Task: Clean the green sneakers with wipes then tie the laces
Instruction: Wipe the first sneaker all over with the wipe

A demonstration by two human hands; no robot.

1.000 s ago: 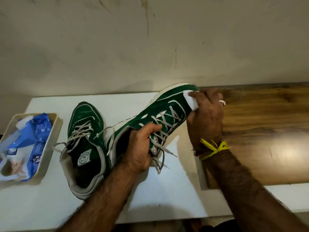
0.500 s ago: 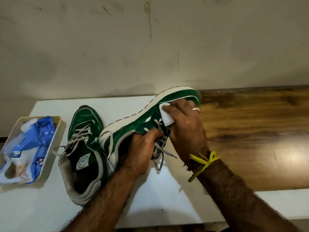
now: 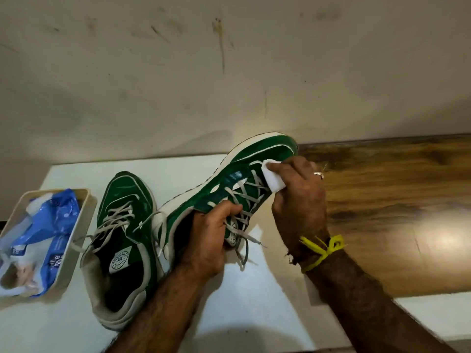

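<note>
Since half a second ago the right hand [image 3: 298,197] has slid its folded white wipe [image 3: 273,177] up from the lace area toward the toe of the raised green sneaker [image 3: 229,184], fingers curled around it. His left hand [image 3: 211,240] grips that shoe by the tongue and collar, tilted above the white table [image 3: 254,314]. 1 more sneaker [image 3: 122,240] lies flat, laces loose, beside a tray [image 3: 76,225] holding a blue wipes pack [image 3: 48,235].
</note>
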